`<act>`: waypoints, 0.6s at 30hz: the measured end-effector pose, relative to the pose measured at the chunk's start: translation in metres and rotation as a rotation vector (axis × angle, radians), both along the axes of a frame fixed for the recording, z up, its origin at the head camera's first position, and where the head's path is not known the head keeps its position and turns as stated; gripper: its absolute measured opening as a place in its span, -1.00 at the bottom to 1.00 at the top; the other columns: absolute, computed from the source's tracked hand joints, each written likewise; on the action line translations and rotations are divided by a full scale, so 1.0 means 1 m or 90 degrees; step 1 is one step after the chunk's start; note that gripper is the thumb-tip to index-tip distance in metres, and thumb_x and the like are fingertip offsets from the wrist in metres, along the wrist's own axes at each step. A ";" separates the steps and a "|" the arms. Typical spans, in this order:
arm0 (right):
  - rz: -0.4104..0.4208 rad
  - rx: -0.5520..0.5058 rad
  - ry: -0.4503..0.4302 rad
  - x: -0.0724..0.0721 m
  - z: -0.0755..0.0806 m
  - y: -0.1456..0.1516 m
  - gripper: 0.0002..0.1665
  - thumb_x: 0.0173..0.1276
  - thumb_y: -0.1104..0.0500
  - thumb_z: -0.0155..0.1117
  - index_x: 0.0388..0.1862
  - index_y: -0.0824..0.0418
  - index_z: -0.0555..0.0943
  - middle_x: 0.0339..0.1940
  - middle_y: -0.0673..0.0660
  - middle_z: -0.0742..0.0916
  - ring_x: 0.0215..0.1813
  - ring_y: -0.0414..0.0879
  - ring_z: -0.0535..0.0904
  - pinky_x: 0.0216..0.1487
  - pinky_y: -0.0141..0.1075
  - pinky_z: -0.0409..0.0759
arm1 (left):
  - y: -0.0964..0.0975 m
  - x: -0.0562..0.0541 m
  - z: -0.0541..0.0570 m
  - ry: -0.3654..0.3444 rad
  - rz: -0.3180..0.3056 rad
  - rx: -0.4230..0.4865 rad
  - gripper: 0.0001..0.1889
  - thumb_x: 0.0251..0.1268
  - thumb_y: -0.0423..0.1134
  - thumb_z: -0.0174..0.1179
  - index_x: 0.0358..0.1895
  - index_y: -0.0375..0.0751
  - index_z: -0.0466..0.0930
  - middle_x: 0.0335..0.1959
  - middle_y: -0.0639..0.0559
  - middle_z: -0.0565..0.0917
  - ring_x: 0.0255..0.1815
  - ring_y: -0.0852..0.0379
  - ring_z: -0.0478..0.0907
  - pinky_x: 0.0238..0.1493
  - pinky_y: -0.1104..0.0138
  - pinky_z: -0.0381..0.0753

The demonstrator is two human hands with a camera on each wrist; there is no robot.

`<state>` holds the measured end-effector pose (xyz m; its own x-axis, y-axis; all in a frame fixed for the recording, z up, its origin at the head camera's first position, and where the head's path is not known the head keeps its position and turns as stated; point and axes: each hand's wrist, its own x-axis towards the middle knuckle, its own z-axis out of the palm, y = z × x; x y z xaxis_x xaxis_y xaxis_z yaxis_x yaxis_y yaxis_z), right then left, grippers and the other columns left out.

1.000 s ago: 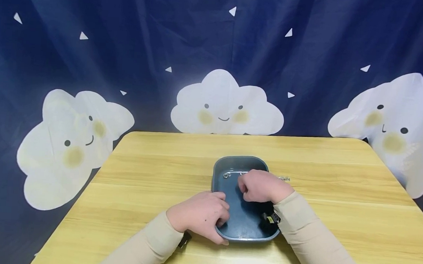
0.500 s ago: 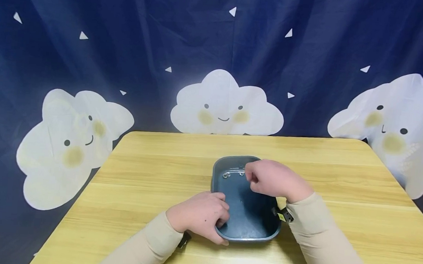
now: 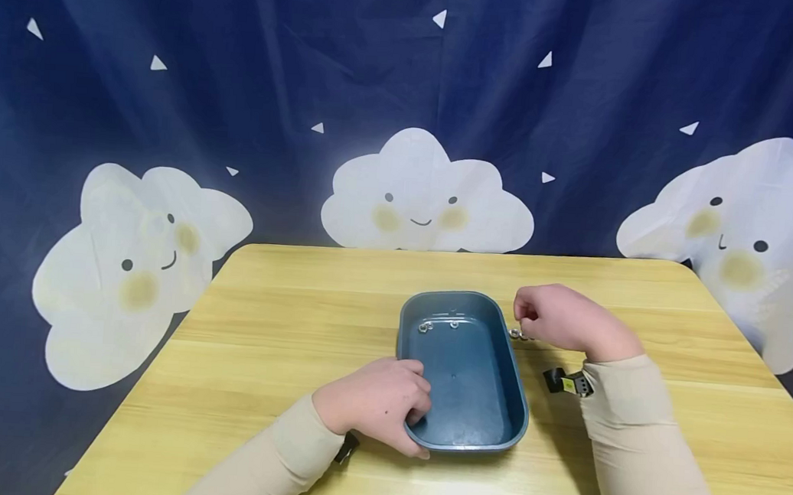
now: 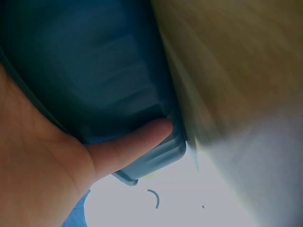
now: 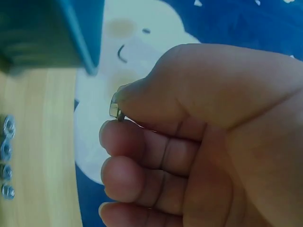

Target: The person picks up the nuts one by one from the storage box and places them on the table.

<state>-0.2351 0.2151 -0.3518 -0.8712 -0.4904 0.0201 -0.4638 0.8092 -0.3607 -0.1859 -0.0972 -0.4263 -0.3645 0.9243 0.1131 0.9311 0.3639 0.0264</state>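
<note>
My left hand (image 3: 375,405) grips the front left part of a dark blue-green plastic tray (image 3: 521,409); in the left wrist view its thumb (image 4: 132,142) lies along the tray's outer wall. A few small metal nuts (image 3: 424,328) lie in the tray near its far end. Just right of the tray, my right hand (image 3: 567,317) hovers over the table beside a row of nuts (image 5: 7,150). Between the thumb and index fingertip it pinches one small shiny metal nut (image 5: 114,109), partly covered by the thumb. The other fingers are curled.
The tray stands on a light wood-grain table (image 3: 281,316). Behind the table hangs a dark blue curtain (image 3: 277,78) with white clouds and small triangles. A small black wrist camera (image 3: 566,382) hangs under the right cuff.
My right hand has moved from inside the tray, up over its right rim, to the table on the right. The left hand and tray have stayed put.
</note>
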 end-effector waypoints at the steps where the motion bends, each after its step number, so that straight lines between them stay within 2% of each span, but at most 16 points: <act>1: -0.005 0.002 -0.006 -0.001 -0.001 0.003 -0.93 0.15 0.27 0.23 -0.41 0.09 0.55 -0.51 -0.09 0.56 -0.39 -0.14 0.46 -0.26 -0.19 0.42 | 0.000 0.000 0.000 0.001 0.000 0.001 -0.44 -0.14 0.41 0.41 -0.75 0.19 0.30 -0.63 0.44 0.25 -0.44 0.29 0.18 -0.47 0.52 0.14; 10: -0.021 0.012 -0.029 -0.012 -0.017 0.018 -0.92 0.17 0.27 0.22 -0.41 0.08 0.55 -0.51 -0.07 0.55 -0.40 -0.13 0.45 -0.27 -0.18 0.40 | 0.001 -0.001 -0.001 -0.005 0.006 -0.005 -0.45 -0.14 0.41 0.41 -0.75 0.19 0.30 -0.63 0.44 0.26 -0.44 0.28 0.18 -0.48 0.51 0.14; 18: -0.038 -0.006 -0.010 -0.029 -0.045 0.019 -0.94 0.23 0.27 0.24 -0.39 0.12 0.56 -0.49 -0.05 0.57 -0.39 -0.11 0.46 -0.25 -0.17 0.42 | 0.001 0.000 0.000 -0.007 0.014 -0.012 -0.44 -0.14 0.41 0.40 -0.74 0.19 0.30 -0.61 0.43 0.26 -0.44 0.27 0.18 -0.50 0.51 0.15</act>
